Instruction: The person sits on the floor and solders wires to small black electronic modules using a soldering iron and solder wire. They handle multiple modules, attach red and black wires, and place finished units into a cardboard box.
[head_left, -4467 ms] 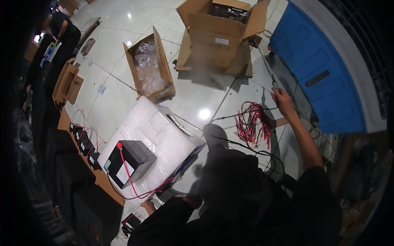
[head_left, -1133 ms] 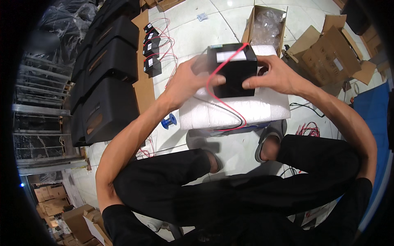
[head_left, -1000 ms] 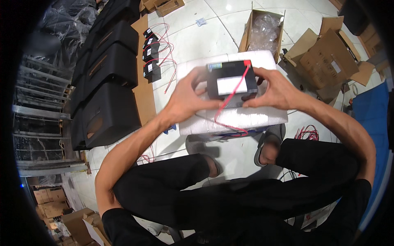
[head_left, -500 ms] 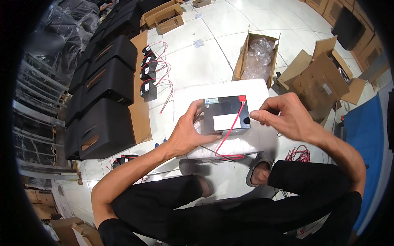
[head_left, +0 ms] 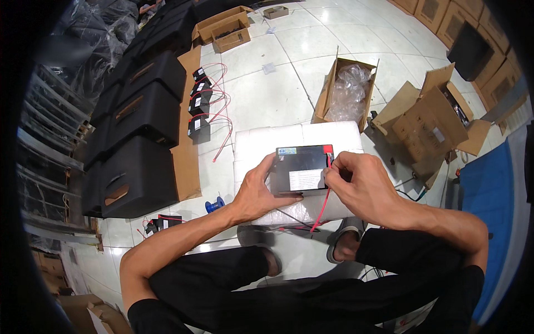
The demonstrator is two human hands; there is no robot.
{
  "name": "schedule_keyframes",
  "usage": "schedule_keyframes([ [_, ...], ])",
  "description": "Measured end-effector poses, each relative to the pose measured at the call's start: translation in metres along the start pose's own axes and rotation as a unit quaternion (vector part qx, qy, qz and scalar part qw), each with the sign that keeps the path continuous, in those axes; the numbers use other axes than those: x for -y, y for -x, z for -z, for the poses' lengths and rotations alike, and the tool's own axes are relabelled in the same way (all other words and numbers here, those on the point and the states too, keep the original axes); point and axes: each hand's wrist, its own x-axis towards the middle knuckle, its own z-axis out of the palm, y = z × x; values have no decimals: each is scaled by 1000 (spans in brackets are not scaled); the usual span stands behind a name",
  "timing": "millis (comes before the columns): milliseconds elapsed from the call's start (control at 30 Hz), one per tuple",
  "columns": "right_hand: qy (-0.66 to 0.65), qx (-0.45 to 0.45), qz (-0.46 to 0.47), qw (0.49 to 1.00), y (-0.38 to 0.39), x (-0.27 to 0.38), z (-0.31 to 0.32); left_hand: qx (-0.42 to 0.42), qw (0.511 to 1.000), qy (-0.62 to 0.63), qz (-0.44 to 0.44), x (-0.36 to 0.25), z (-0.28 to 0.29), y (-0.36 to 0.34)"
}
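Observation:
A black box-shaped battery [head_left: 300,162] with a white label and a red terminal corner rests on a white foam block [head_left: 253,140] between my knees. Wrapped around its left side, my left hand [head_left: 253,188] grips it with the thumb along the near edge. At the battery's right edge, my right hand [head_left: 364,186] pinches the red wire [head_left: 320,214], just below the red corner. The wire hangs down from there over the near side of the foam. A black wire [head_left: 295,219] trails from below the battery. My right hand hides part of the battery's right side.
Several wired batteries [head_left: 199,104] stand on the floor at left, beside large black cases [head_left: 136,181]. A blue spool [head_left: 214,205] lies near my left forearm. Ahead are an open carton [head_left: 324,106] of clear plastic and, rightward, another carton [head_left: 425,125].
My right hand has moved left and down onto the red wire and closed on it. The wire now hangs straighter. The left hand keeps hold of the battery; the view has shifted slightly.

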Motion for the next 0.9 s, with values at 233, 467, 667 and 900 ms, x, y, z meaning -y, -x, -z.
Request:
schedule_keyframes([
  [233,-20,6,19,1000,5,-3,3,-5,999,21,26,-1,1,1],
  [467,-74,20,8,997,7,-7,0,9,1000,0,-8,0,4,0],
  [667,-70,20,28,997,7,-13,-1,-12,1000,11,-18,-1,2,0],
  [900,-74,37,4,997,13,-11,1,19,998,18,-50,6,2,6],
])
